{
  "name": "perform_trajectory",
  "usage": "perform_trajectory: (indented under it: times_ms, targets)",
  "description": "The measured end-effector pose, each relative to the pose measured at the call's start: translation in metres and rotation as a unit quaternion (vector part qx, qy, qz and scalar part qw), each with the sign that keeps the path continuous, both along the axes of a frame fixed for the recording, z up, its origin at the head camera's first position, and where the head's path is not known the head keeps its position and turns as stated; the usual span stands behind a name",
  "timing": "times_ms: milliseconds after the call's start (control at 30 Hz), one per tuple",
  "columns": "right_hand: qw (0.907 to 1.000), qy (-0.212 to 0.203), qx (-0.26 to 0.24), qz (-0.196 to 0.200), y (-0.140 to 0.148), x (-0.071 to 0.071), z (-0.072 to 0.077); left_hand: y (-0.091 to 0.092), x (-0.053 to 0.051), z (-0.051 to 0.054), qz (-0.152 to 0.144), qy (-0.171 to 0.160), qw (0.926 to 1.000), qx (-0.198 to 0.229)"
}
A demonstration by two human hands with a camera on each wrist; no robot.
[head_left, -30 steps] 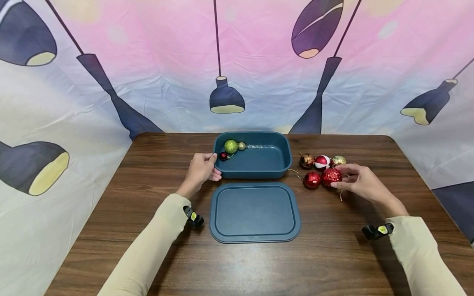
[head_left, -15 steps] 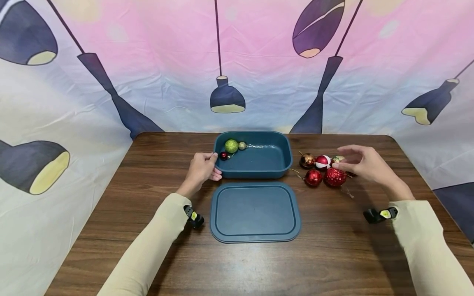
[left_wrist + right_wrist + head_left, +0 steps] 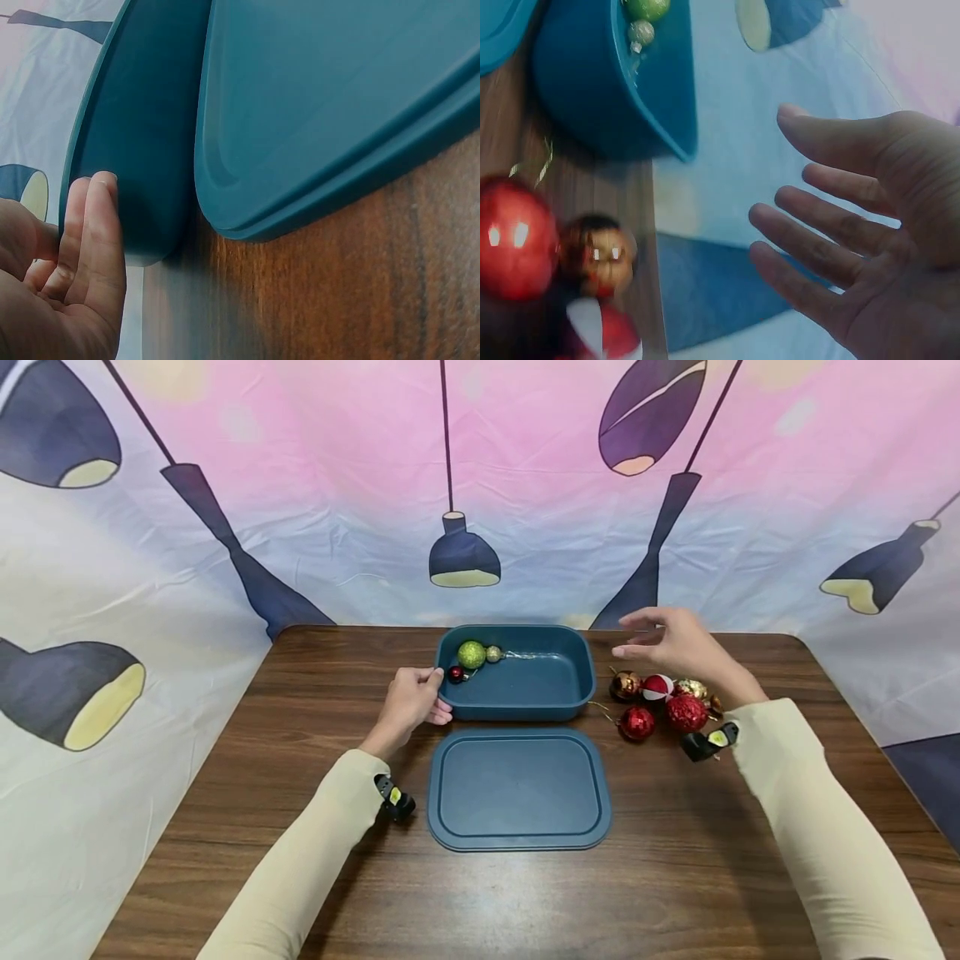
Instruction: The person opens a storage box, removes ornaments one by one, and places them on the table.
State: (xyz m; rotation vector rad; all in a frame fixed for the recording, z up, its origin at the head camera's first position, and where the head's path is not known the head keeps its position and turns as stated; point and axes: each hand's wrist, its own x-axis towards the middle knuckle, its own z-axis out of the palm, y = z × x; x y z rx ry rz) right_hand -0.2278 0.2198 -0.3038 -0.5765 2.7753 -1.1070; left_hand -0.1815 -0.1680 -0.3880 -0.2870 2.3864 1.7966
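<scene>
Head view: the left hand [image 3: 408, 702] grips the near left corner of the blue box [image 3: 513, 713], thumb tip at the rim; the right hand [image 3: 678, 647] hangs in the air beyond a cluster of baubles, to the right of the box, thumb and fingers parted. Three baubles lie at the left end inside the box: green bauble [image 3: 472, 655], small gold bauble [image 3: 493, 654] and small dark red bauble [image 3: 455, 674]. On the table outside are the smooth red bauble [image 3: 636, 723], rough red bauble [image 3: 686, 713], copper bauble [image 3: 625, 686], red-and-white bauble [image 3: 657, 687] and others. Recommended practice, in my judgement: steady the box lightly, pinch one bauble by its body, and mind the hanging loops — these could snag a neighbour. The lid [image 3: 520, 787] lies flat before the box on a dark wood-grain table [image 3: 675, 877]; a pink-and-blue cloth [image 3: 360, 552] printed with lamps hangs behind. Left wrist view: two fingers lie nearly straight and close together against the near wall; the thumb's contact is hidden. Right wrist view: fingers slightly spread, thumb apart, palm holding nothing — box and baubles well clear of it.
</scene>
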Motion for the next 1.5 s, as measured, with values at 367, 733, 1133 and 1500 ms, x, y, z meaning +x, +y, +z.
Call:
perform_trajectory:
  times_ms: [367, 733, 1133, 1500]
  targets:
    - [0.9988, -0.012, -0.021, 0.044, -0.066, -0.033, -0.017, 0.000, 0.000, 0.000, 0.000, 0.002, 1.0000, -0.003]
    - [0.9933, -0.047, -0.019, 0.104, -0.121, -0.047, -0.040, 0.001, 0.002, 0.000, -0.001, 0.003, 1.0000, -0.004]
    - [0.9957, -0.043, 0.041, 0.071, -0.165, -0.057, -0.060, 0.000, 0.002, 0.001, 0.002, 0.003, 1.0000, -0.002]
    - [0.9946, -0.046, 0.079, 0.049, -0.183, -0.066, -0.069, 0.002, 0.003, 0.000, 0.004, 0.013, 0.9999, 0.005]
